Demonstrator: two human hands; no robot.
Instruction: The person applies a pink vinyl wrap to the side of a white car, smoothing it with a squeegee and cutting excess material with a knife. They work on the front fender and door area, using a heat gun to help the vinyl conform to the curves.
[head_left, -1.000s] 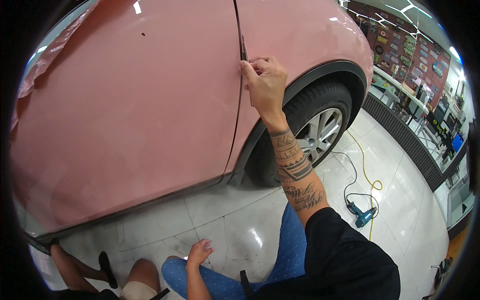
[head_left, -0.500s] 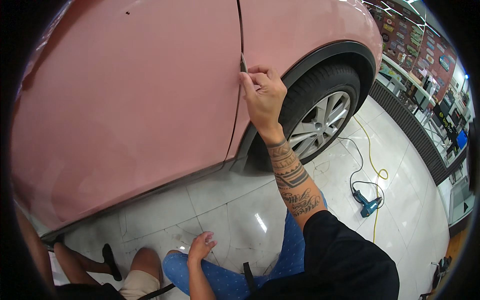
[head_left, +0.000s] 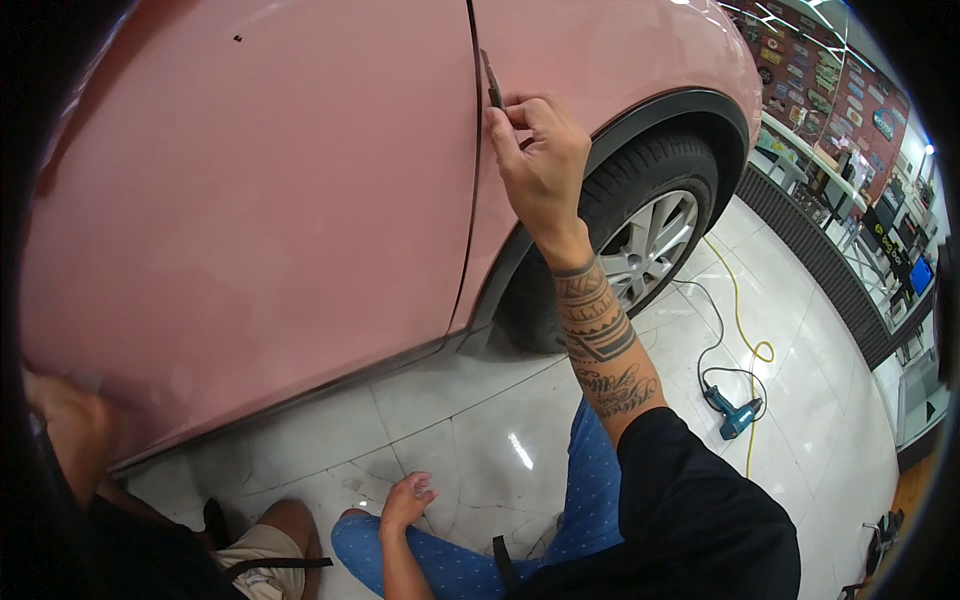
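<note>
Grey and dark, a slim blade-like tool [head_left: 492,82] stands up from the right hand [head_left: 543,160], pinched between thumb and fingers. Its tip is just beside the black gap [head_left: 474,180] that runs between two pink panels, on the side toward the wheel; whether it touches the surface, I can't tell from where I stand. The left hand [head_left: 407,500] is idle, loosely curled by the knee of the blue trousers [head_left: 440,560], with nothing in it that I can see.

Around the tool, the pink lies broad and even over the door [head_left: 250,220] and the rear-side panel [head_left: 590,60] beyond the gap, so I'd judge the large surfaces covered. The gap looks like the part left over: it runs down past the hand to the sill, and I can't make out whether any edge along it has been cut. A small dark mark [head_left: 238,38] shows high on the door.

Further out, black trim [head_left: 690,97] arches over the wheel [head_left: 637,262]. On the pale tiles [head_left: 440,440] a blue-green gun-shaped tool [head_left: 735,413] lies beside a yellow cord [head_left: 740,315], untouched. At the lower left another person's arm [head_left: 72,435] is close to the door, blurred at the rim.
</note>
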